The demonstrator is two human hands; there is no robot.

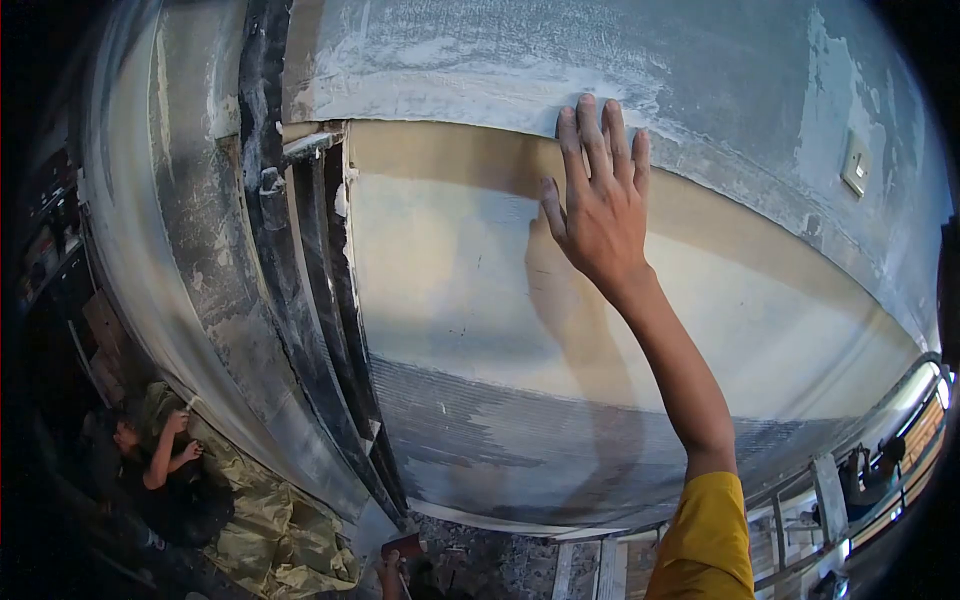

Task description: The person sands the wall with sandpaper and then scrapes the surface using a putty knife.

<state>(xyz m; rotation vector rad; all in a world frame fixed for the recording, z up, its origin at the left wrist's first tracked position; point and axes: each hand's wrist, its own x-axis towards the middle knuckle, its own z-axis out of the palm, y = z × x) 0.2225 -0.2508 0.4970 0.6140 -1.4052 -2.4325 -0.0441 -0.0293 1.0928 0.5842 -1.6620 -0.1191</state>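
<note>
My right hand (598, 205) lies flat against the wall (470, 300), palm on the surface and fingers slightly spread, holding nothing. The fingertips reach the line where the cream painted band meets the grey-white plastered area (480, 60) above. My arm in a yellow sleeve (708, 540) rises from the lower right. The hand casts a shadow on the wall just to its left. My left hand is out of sight.
A dark door frame (300, 280) runs down the wall's left side. Far below, a person (150, 470) crouches beside a crumpled yellow-green sheet (270, 520). A switch plate (855, 163) sits upper right. Metal rails (830, 490) and another person (878, 468) are lower right.
</note>
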